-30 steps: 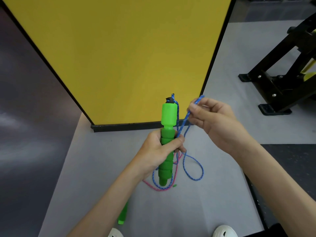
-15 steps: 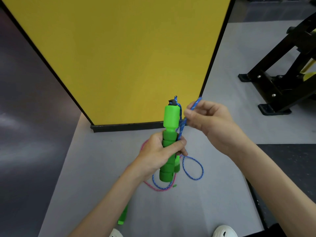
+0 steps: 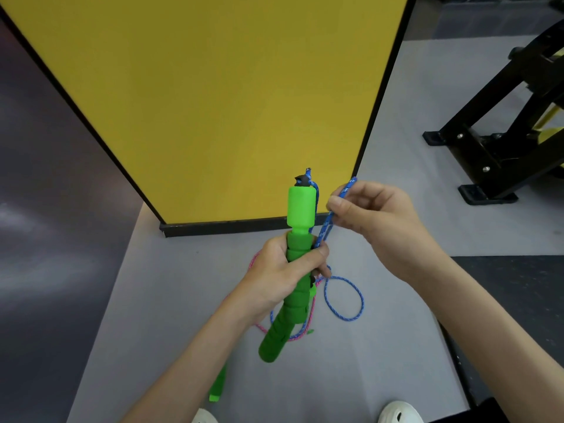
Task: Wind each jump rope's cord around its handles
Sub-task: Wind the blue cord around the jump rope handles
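Our left hand (image 3: 280,270) grips the green handles (image 3: 300,221); our right hand (image 3: 375,221) pinches the blue cord (image 3: 325,228).

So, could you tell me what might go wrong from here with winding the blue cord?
The slack blue cord loops right beside the pink cord below the left hand, so winding may drag the pink one in and tangle them. The right hand only pinches the cord, which could slip free before wrapping the green handles.
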Demonstrator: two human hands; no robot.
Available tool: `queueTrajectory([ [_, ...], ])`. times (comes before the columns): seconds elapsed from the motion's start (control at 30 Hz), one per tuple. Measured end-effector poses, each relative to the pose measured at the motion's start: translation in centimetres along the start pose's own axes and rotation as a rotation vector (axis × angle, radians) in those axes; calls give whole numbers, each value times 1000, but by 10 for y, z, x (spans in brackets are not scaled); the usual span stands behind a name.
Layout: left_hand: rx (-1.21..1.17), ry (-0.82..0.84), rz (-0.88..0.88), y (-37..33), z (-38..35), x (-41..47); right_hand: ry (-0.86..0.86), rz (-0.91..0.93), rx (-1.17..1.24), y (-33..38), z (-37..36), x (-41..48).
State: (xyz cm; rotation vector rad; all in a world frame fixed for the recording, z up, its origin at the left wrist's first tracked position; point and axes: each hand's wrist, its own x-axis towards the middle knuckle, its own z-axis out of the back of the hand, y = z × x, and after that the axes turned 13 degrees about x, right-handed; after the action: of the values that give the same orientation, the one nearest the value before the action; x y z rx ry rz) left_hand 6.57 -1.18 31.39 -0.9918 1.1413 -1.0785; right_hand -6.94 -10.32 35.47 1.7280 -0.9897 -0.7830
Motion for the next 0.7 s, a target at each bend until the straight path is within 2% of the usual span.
queueTrajectory([
  [0.07,-10,-14,-19,-1,1,1,30,-25,39,-2,-2,-2],
  [0.17,-2,-32,-22,1,2,1,158,-104,-88,-5,-6,-6],
  [0.5,121,-109,-19,7,5,4,158,-91,-16,-3,-6,-5],
  [0.7,91,-206,-125,2,12,3,206,-97,49,-1,-10,-7],
])
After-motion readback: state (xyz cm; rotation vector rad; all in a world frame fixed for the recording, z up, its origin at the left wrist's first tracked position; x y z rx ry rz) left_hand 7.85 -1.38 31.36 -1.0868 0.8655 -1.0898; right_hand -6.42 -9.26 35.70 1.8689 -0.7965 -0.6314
